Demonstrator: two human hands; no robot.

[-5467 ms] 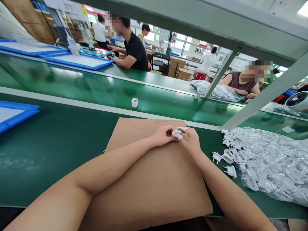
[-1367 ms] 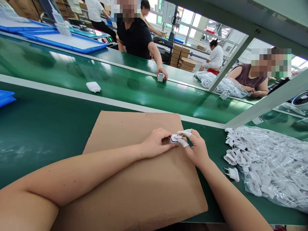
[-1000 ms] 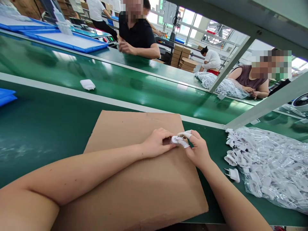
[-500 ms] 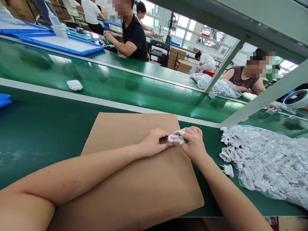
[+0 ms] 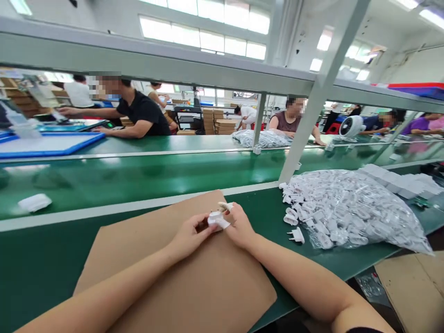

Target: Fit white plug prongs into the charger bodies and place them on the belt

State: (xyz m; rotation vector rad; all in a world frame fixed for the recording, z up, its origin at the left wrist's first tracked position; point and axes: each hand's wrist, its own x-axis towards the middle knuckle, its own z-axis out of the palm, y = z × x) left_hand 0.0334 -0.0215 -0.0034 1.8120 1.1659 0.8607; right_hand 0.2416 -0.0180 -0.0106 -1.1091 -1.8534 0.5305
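A small white plastic plug part (image 5: 215,222) is pinched between both hands, over the upper right of a brown cardboard sheet (image 5: 166,277). My left hand (image 5: 187,238) is closed on its left side with thumb and fingers. From the right, my right hand (image 5: 242,227) grips the same part; white coverings sit on its thumb and forefinger tips. Small pins seem to show at the part's top, but the fingers hide much of it. A loose white two-pin plug piece (image 5: 297,235) lies on the green bench to the right.
A clear bag of white plug parts (image 5: 350,208) spills at the right, near a slanted grey post (image 5: 305,125). A white item (image 5: 34,202) lies on the green belt (image 5: 145,173) at left. Beyond it are a blue-rimmed tray (image 5: 52,147) and several co-workers.
The camera view has tilted up and swung right, showing more of the bag and the far bench. Both hands still hold the white plug part over the cardboard.
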